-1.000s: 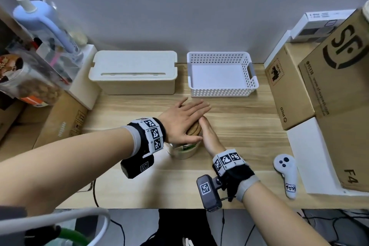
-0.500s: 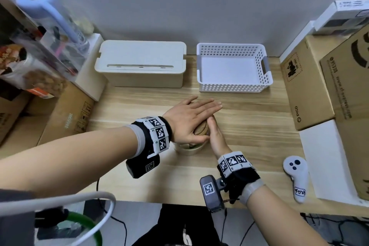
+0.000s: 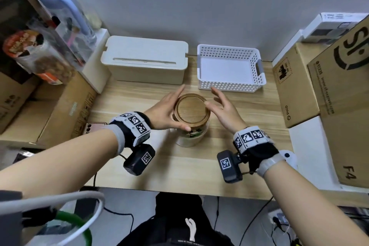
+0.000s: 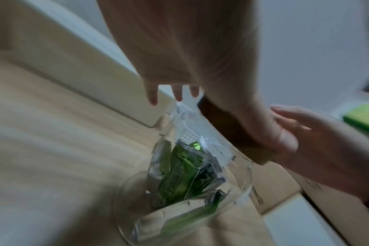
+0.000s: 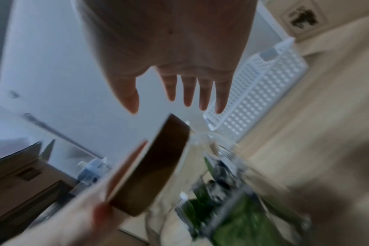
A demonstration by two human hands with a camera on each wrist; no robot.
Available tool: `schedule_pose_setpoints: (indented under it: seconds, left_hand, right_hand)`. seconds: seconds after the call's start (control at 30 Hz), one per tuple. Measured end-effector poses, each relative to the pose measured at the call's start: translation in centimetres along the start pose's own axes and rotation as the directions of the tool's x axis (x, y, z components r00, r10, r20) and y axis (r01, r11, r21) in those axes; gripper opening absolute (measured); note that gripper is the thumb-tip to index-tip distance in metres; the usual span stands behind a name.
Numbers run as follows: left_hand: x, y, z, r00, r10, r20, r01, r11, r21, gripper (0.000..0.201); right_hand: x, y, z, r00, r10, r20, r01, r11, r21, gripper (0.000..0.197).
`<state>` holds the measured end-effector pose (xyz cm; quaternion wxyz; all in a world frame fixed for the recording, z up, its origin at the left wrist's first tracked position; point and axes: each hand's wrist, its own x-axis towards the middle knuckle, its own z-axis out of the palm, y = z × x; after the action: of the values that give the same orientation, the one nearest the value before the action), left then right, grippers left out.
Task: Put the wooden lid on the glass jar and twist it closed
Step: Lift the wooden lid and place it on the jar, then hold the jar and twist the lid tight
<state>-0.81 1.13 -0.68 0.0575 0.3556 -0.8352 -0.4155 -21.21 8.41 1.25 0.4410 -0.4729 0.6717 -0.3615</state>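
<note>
The round wooden lid point(image 3: 191, 110) sits on top of the glass jar point(image 3: 189, 140), which stands mid-table and holds green packets. My left hand point(image 3: 169, 110) is at the lid's left side. Its thumb point(image 4: 274, 133) touches the lid's near edge and its fingers are straight past the far edge. My right hand point(image 3: 219, 104) hovers just right of the lid with its fingers spread and holds nothing. The right wrist view shows the lid's rim point(image 5: 158, 166) below my spread fingers point(image 5: 187, 93). Both wrist views are blurred.
A white perforated basket point(image 3: 229, 66) and a cream lidded box point(image 3: 145, 66) stand behind the jar. Cardboard boxes point(image 3: 295, 90) line the right side and more clutter the left. A phone point(image 3: 93, 128) lies at the left and a white controller point(image 3: 289, 158) behind my right wrist.
My left palm lay flat over the lid and my right hand pressed against its side. Both hands have moved apart, uncovering the lid, and the right hand has let go.
</note>
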Motion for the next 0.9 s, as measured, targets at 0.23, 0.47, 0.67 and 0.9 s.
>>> schedule_pose_setpoints:
  seconds: [0.23,0.47,0.67,0.9]
  left_hand:
    - [-0.2,-1.9,3.9,0.995,-0.075,-0.059,0.048,0.926,-0.374,0.149]
    - [0.1,-2.5,3.9,0.987,-0.14,-0.085,0.106,0.942,-0.318,0.134]
    - [-0.2,-2.3,4.2,0.982,-0.15,-0.113,0.108,0.943,-0.314,0.127]
    - [-0.1,-2.6,4.4,0.981,-0.16,-0.106,0.123,0.947,-0.296,0.126]
  right_hand:
    - [0.9,-3.0,1.2,0.885,-0.081,0.458,0.342,0.781,-0.523,0.104]
    - [1.2,-3.0,1.6,0.913,-0.064,0.403,0.321,0.724,-0.611,0.108]
    - [-1.0,-3.0,2.5,0.976,-0.121,0.182,0.215,0.688,-0.693,0.097]
    - [-1.8,-3.0,4.3,0.999,0.038,0.035,0.012,0.495,-0.869,0.103]
